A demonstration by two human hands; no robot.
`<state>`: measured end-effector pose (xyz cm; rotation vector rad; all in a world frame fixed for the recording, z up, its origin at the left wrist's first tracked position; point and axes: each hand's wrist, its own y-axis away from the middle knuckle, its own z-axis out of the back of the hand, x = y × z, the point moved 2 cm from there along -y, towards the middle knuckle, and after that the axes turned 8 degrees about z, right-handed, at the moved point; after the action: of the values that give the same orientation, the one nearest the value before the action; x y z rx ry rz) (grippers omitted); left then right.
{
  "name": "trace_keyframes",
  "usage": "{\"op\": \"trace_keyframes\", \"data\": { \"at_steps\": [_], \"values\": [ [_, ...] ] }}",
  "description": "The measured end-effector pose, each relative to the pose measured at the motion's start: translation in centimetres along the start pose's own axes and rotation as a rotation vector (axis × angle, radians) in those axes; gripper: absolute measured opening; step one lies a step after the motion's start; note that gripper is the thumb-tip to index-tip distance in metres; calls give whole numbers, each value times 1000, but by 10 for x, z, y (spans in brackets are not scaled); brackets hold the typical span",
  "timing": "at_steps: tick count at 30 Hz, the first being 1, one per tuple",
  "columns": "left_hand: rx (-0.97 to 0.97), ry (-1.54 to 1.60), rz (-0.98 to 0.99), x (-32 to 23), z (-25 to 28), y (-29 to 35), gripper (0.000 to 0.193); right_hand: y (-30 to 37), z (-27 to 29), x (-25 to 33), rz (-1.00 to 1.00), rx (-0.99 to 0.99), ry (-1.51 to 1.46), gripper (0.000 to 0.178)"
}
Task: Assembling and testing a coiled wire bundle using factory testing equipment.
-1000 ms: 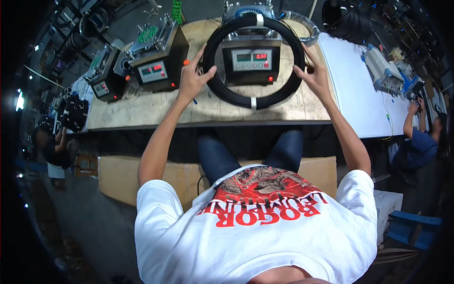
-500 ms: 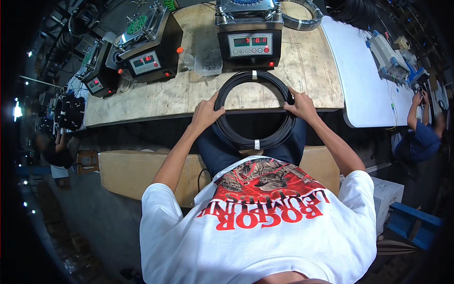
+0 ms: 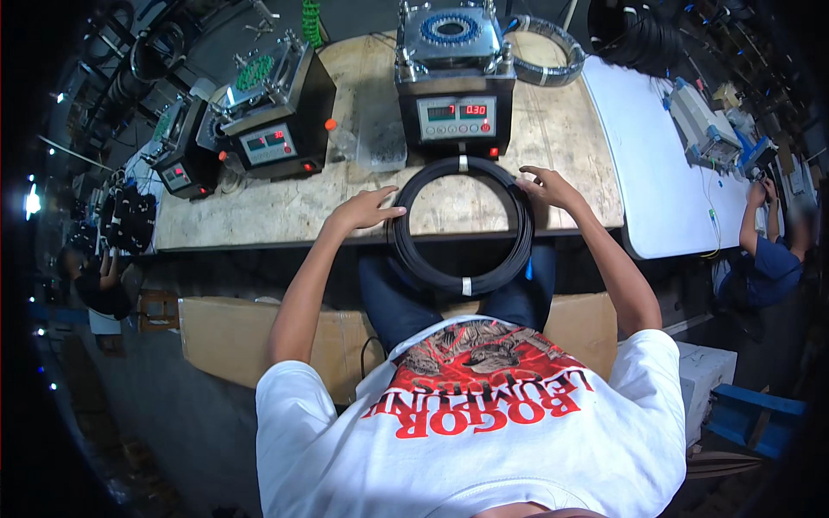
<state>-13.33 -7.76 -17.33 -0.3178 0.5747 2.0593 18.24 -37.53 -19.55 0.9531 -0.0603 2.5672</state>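
I am watching a black coil [image 3: 524,226] straddling the front edge of the wooden surface [image 3: 566,121]: its far part is showing over the wood, and its near part is reaching past the edge above the person's legs [image 3: 397,289], though I am not managing to tell whether it is touching them. Two white bands are wrapping it, one on the far side and one on the near side. The left grip [image 3: 361,210] is standing wide at the coil's left side, fingers apart, with the thumb tip overlapping the outer rim. The right grip [image 3: 554,190] is also staying loosely wide at the right side, its fingertips meeting the rim; whether either is pressing on the coil I cannot tell. Just beyond the coil, a dark boxy machine [image 3: 458,91] with a blue ring on top is glowing with red digits. To its left I am seeing a clear tray [image 3: 382,148], an orange-capped bottle [image 3: 342,138] and a second machine [image 3: 278,129] carrying a green ring. A wrapped grey coil [image 3: 560,71] is lying at the back right, and a co-worker [image 3: 764,259] is sitting beside the white surface [image 3: 648,190].
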Motion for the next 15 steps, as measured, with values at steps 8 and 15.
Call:
{"op": "trace_keyframes", "data": {
  "at_steps": [8, 15],
  "values": [
    [-309, 489, -67, -68, 142, -66, 38, -115, 135, 78, 183, -376, -264, 37],
    [-416, 732, -190, -126, 173, -137, 41, -188, 171, 102, 2, -465, -407, 49]
  ]
}}
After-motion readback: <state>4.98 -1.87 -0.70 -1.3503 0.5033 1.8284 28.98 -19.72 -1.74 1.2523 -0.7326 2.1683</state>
